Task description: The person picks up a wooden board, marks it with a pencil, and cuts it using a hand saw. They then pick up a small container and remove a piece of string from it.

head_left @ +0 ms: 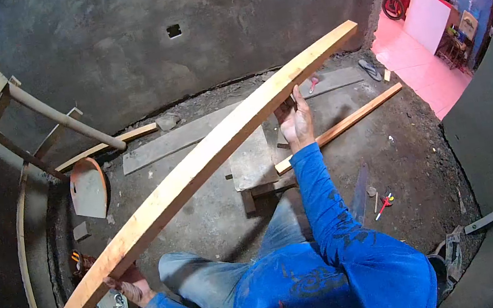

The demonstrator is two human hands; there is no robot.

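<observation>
A long squared wooden beam [197, 162] slants across the view, its near end low at the left and its far end high at the right. My left hand [134, 287] grips it near the lower end, with some fingers hidden behind the wood. Toward the upper end, my right hand [296, 122] holds the beam from below, thumb up along its side. Beneath the beam, in front of my knees, stands a low wooden bench [255, 168]. A thinner wooden strip [344, 126] rests with one end by the bench.
Grey boards [180, 137] lie along the plastered wall [115, 46]. At left lean a curved frame [59, 118] and an orange-edged panel [88, 189]. A handsaw [361, 193] and a red marker-like tool [384, 206] lie at right. A doorway opens onto a pink floor [406, 60].
</observation>
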